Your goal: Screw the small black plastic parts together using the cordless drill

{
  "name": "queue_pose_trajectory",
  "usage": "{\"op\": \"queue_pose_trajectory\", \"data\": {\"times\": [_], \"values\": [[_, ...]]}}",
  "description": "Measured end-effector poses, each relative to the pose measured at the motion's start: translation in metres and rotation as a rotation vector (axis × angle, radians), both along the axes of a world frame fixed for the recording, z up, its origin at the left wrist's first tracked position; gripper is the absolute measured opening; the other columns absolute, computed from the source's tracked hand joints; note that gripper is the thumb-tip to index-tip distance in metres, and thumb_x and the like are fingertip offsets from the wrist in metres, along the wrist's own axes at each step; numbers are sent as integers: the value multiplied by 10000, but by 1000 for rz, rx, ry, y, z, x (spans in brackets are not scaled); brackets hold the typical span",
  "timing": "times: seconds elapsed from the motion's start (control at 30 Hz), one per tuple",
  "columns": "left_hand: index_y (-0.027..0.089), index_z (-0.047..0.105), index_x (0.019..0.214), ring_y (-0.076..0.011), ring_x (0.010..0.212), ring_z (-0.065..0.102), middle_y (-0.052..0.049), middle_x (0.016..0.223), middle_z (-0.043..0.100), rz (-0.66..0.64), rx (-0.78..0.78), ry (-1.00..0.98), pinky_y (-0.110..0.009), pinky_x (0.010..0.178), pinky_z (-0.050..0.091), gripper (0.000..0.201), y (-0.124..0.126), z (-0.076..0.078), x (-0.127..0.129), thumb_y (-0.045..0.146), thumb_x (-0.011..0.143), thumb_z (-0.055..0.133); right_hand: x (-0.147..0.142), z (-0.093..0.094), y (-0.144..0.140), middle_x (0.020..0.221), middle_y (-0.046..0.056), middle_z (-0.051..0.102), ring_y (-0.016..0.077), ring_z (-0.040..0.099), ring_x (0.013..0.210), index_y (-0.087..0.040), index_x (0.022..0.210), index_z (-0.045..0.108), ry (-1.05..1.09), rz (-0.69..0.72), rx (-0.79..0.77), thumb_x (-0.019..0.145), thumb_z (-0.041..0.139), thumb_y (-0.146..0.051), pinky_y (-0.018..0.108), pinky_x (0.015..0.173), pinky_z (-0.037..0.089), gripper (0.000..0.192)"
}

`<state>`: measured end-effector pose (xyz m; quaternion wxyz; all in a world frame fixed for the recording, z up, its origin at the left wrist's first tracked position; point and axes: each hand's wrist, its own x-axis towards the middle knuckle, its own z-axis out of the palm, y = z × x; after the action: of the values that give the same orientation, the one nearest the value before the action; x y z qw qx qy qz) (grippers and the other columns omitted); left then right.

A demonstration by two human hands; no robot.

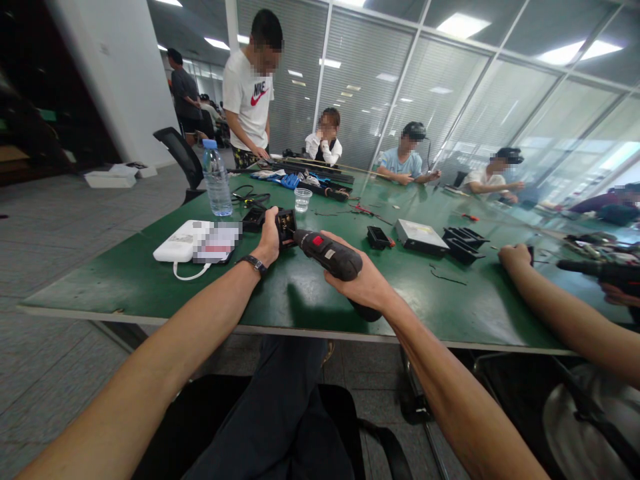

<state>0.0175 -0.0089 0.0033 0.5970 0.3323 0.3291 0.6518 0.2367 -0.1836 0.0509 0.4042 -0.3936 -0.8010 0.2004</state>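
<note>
Between my two hands, the nose of the power drill (327, 252) points left at the open side of the black housing (287, 228); whether the bit touches is too small to tell. My left hand (269, 241) grips the housing, thumb uppermost. My right hand (364, 279) is wrapped around the drill handle. Step in hand, as judged: working a fastener. The next move calls for a firm left grip, bit aligned, clear of the plastic cup (303, 201) beyond my left hand.

The right hand (367, 279) partly hides the power drill (327, 252) — a co-worker's drill (613, 271) is cut off by the right edge.
</note>
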Motion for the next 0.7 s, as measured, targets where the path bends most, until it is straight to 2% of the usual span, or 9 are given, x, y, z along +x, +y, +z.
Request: {"op": "queue_pose_trajectory", "data": {"times": [0.2,0.3,0.4,0.7], "values": [[187,735,972,-214,639,747,-71,808,789,0,-10,14,-279,515,531,533,-4,3,1,682,1074,565,0,1,-1,1486,128,837,316,777,1400,-196,1741,586,3,-4,-4,846,732,-178,497,1282,552,907],[189,733,970,-205,641,743,-70,821,793,9,-11,26,-273,511,526,510,-5,4,1,638,1096,525,-1,2,-1,1521,128,823,310,782,1391,-194,1736,591,5,-7,-7,839,733,-188,492,1278,554,908],[195,727,974,-214,662,754,-72,833,799,15,4,26,-272,507,517,494,-4,3,1,644,1083,552,-1,2,-1,1569,124,800,305,797,1358,-212,1730,602,5,-5,-7,827,734,-180,497,1277,555,913],[204,722,994,-225,638,737,-55,789,768,-4,3,22,-291,517,526,567,-1,1,-1,768,998,660,-1,1,0,1512,118,829,297,786,1378,-179,1745,573,2,-5,-16,845,728,-180,466,1257,567,913]]}}
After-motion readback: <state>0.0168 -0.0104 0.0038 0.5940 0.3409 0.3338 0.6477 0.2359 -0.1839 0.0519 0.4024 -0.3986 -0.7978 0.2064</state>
